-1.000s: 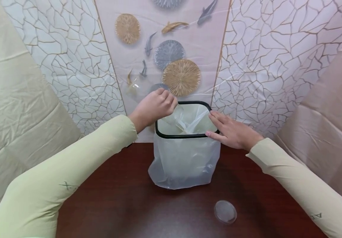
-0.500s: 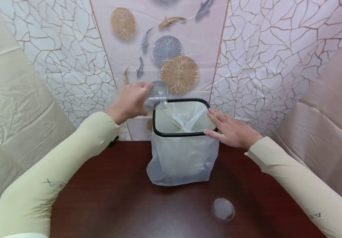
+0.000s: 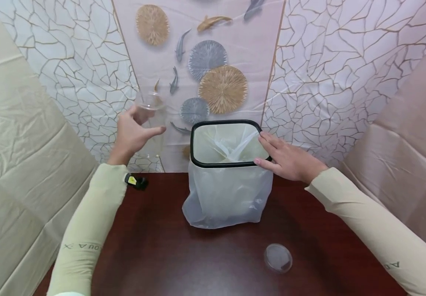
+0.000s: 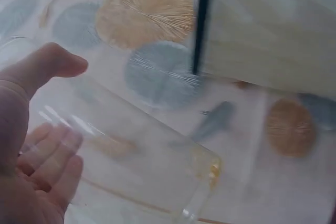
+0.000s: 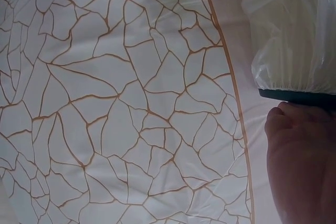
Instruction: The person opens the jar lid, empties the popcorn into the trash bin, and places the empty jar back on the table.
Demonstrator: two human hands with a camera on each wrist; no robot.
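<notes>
My left hand [image 3: 131, 133] grips a clear jar [image 3: 156, 123] in the air left of the waste bin, its open mouth up. In the left wrist view, thumb and fingers curve round the jar [image 4: 131, 129], and a little yellowish residue shows at its base. My right hand [image 3: 288, 161] rests with fairly straight fingers on the right side of the bin's black rim [image 3: 224, 165]. A translucent bin liner [image 3: 228, 197] hangs over the outside of the waste bin, with its folds visible inside. The right wrist view catches the rim [image 5: 294, 97] at the fingertips.
A round clear lid [image 3: 278, 258] lies on the dark wooden table [image 3: 205, 267], front right of the bin. Behind stands a patterned cloth backdrop [image 3: 309, 74], with beige drapes [image 3: 17, 164] at both sides. A black wrist strap end [image 3: 137, 181] sticks out from my left sleeve.
My left hand has swung left, away from the bin, turning the jar from tipped over the opening to upright. My right hand keeps its place on the rim.
</notes>
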